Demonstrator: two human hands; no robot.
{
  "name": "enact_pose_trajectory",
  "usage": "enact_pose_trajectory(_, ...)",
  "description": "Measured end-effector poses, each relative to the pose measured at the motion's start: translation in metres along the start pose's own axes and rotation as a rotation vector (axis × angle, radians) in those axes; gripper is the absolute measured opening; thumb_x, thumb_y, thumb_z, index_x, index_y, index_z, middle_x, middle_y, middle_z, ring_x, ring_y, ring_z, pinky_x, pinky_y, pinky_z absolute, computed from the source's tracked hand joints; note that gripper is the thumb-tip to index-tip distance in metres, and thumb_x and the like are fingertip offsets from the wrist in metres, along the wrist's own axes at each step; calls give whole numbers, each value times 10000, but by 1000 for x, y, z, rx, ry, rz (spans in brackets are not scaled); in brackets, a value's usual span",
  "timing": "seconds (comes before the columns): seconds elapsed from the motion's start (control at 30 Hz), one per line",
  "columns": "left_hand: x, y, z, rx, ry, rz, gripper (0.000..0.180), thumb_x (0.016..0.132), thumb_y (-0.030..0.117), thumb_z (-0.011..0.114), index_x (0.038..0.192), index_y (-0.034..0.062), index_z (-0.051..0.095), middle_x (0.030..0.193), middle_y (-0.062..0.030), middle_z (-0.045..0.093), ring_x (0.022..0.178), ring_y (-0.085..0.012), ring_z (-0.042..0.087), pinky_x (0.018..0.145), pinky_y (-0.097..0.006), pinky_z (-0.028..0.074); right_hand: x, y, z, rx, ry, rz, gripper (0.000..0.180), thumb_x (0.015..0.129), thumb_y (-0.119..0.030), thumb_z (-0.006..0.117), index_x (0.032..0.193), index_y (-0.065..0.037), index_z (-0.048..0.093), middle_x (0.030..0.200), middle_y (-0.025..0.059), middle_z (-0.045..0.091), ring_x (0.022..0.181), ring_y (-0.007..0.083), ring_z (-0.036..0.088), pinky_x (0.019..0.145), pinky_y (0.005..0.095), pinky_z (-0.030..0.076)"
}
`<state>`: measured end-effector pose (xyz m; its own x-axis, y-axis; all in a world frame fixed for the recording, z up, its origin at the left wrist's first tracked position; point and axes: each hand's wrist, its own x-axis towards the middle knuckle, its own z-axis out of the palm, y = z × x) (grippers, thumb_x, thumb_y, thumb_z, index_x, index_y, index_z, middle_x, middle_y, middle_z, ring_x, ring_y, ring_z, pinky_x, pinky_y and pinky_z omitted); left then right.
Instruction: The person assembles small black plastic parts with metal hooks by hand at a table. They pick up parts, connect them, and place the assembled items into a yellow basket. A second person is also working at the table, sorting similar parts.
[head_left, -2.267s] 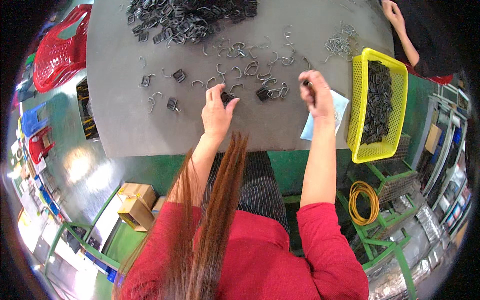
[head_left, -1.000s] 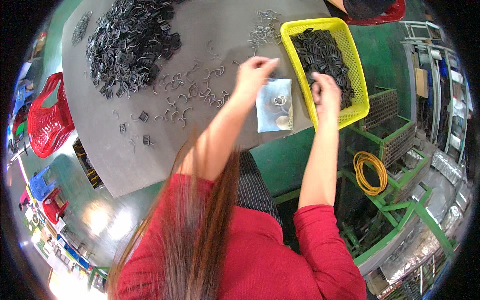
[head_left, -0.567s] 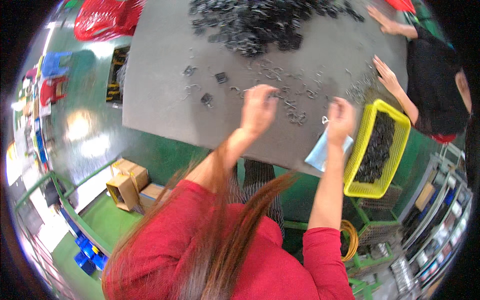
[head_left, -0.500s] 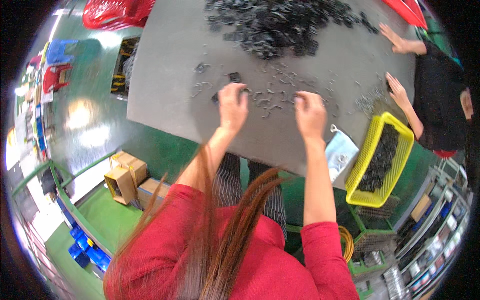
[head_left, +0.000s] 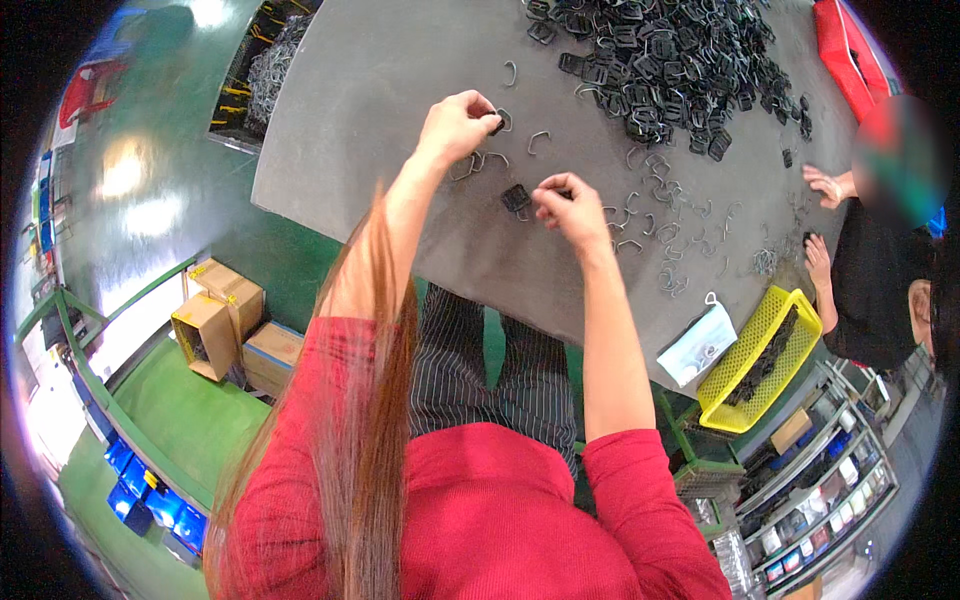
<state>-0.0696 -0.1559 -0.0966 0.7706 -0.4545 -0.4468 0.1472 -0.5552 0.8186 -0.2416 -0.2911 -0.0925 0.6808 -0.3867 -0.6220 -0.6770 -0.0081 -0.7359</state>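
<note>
The left hand (head_left: 455,125) is curled with its fingertips pinching a small dark clip (head_left: 497,122), and the right hand (head_left: 568,205) pinches a thin wire hook (head_left: 556,192) just beside a black buckle (head_left: 515,198) lying on the grey table (head_left: 380,110). Loose hooks (head_left: 650,225) scatter outward to a big pile of black buckles (head_left: 660,50) at the far edge, while the table's near-left stretch is bare above a green floor (head_left: 190,420) with 2 cardboard boxes (head_left: 225,320). At the near-right corner a yellow basket (head_left: 760,355) holds dark parts beside a small clear bag (head_left: 698,343), and another person's 2 hands (head_left: 825,185) rest on the right edge.
</note>
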Motion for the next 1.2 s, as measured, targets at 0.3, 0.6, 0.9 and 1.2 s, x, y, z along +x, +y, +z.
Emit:
enact_pose_trajectory(0.3, 1, 5, -35, -177, 69, -67, 198, 803, 218, 686, 932, 70, 668, 829, -1, 660, 739, -81, 579, 653, -246, 435, -18, -9, 16, -98, 182, 44, 229, 702, -230, 747, 816, -50, 664, 665, 60, 643, 643, 168, 614, 595, 317, 461)
enact_pose_trajectory(0.6, -22, 24, 17, -208, -236, -196, 188, 845, 202, 652, 968, 59, 644, 816, 5, 649, 725, -76, 573, 612, -222, 412, -57, 1, -59, 1202, 39, 105, 137, 810, -109, 680, 902, -47, 599, 801, 60, 650, 714, 160, 659, 595, 254, 548)
enact_pose_trajectory(0.9, -88, 111, 143, 119, -338, 181, 226, 819, 160, 656, 960, -16, 667, 804, -56, 675, 742, -88, 590, 655, -242, 476, -108, 32, -120, 1394, 195, -19, 148, 823, -96, 654, 940, -38, 584, 913, 87, 644, 853, 210, 649, 752, 333, 555)
enact_pose_trajectory(1.2, -168, 114, 278, 153, -386, 561, 262, 809, 21, 594, 1070, 35, 597, 981, -121, 610, 847, -237, 625, 725, -329, 504, -233, 174, -320, 849, 1306, -105, 112, 790, -8, 662, 820, -32, 557, 861, 68, 611, 702, 180, 629, 644, 292, 560)
